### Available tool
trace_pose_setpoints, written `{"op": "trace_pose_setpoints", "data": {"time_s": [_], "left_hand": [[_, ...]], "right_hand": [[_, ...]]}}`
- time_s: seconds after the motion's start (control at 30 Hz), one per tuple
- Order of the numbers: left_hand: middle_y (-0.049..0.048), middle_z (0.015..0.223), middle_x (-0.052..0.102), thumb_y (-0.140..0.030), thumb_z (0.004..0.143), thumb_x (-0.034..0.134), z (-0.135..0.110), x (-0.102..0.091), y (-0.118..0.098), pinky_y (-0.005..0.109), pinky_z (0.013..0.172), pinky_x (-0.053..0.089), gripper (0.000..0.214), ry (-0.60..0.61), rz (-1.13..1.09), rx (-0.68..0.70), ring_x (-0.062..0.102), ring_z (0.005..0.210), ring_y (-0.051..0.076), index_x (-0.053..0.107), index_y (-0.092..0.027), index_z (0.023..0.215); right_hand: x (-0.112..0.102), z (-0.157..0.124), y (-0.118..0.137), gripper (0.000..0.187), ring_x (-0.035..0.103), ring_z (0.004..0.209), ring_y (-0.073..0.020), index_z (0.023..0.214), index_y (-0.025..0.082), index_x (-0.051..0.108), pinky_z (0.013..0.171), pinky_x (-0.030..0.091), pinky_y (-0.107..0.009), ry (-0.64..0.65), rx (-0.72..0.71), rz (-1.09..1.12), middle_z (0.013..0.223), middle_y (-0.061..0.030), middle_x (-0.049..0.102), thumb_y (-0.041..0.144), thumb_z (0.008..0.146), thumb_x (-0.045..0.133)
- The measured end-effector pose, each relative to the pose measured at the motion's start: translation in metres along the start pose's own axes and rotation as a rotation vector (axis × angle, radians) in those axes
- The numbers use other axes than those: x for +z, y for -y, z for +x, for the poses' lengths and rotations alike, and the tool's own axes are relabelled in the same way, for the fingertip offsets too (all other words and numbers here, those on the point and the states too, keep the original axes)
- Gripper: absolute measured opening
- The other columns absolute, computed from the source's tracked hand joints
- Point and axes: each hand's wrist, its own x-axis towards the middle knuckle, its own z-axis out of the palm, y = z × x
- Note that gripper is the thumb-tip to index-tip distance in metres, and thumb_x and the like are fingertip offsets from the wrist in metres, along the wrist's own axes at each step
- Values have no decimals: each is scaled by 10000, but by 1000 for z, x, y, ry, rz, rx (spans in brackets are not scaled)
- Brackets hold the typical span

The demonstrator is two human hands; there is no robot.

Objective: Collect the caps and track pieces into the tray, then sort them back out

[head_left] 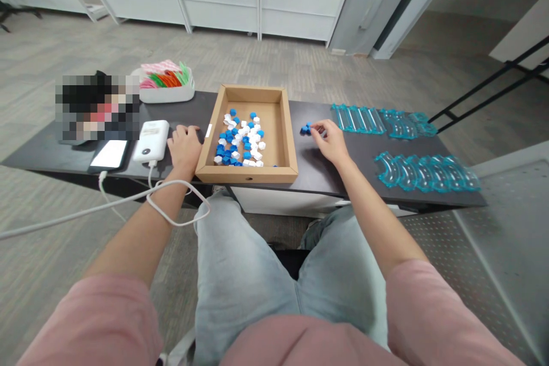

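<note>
My right hand (329, 140) is over the dark table, right of a shallow cardboard box (291, 151). Its thumb and forefinger close on a small blue faceted piece (308, 126) in a little blue cluster on the tabletop. Inside the box lie many small white and blue faceted pieces (234, 138), loosely heaped toward its left and near side. My left hand (185, 147) rests on the table against the box's left wall, fingers spread and loosely bent, with nothing visible in it. Parts of its fingertips are hidden.
Clear teal-edged plastic parts lie in rows at the right: a back row (359, 119) and a front row (429, 172). Left are a white power bank (151, 142), a phone (110, 155), a looping white cable (171, 220) and a white basket (167, 94) of colourful strips.
</note>
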Motion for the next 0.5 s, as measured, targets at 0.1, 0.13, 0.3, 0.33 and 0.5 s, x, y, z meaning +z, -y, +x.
{"op": "trace_pose_setpoints", "data": {"time_s": [0.1, 0.13, 0.3, 0.33, 0.5], "left_hand": [[332, 1599, 623, -319, 1122, 380, 0, -1, -1, 587, 1208, 471, 597, 3, -8, -4, 589, 1475, 485, 676, -125, 1604], [329, 1604, 622, -314, 1123, 383, 0, -1, -2, 583, 1215, 469, 595, 6, -8, -9, 587, 1483, 481, 675, -125, 1605], [322, 1614, 621, -326, 1132, 407, -1, -4, -5, 576, 1232, 459, 583, 17, -11, -23, 583, 1500, 480, 672, -128, 1612], [325, 1617, 619, -325, 1131, 403, -1, -4, -4, 580, 1228, 460, 588, 19, -12, -21, 583, 1499, 484, 671, -122, 1614], [327, 1618, 621, -324, 1116, 425, -1, -3, -3, 581, 1220, 461, 584, 8, -20, -5, 590, 1494, 483, 673, -130, 1607]], "right_hand": [[5, 21, 46, 172, 717, 1002, -292, 1144, 263, 794, 996, 531, -456, 130, -113, -25, 1108, -95, 828, 325, 1076, 649], [10, 29, 64, 172, 725, 1024, -291, 1150, 261, 801, 1017, 507, -453, 219, -162, -52, 1120, -90, 836, 314, 1074, 656], [51, 62, 132, 189, 753, 1192, -327, 1168, 228, 820, 1055, 416, -439, 674, -317, -288, 1259, -107, 861, 249, 1002, 733], [58, 65, 138, 189, 754, 1201, -330, 1161, 223, 822, 1054, 410, -438, 730, -323, -333, 1270, -115, 861, 229, 993, 736], [60, 65, 133, 311, 742, 1154, -310, 1306, 213, 822, 1081, 447, -445, 674, -318, -263, 1263, -123, 828, 196, 1035, 670]]}}
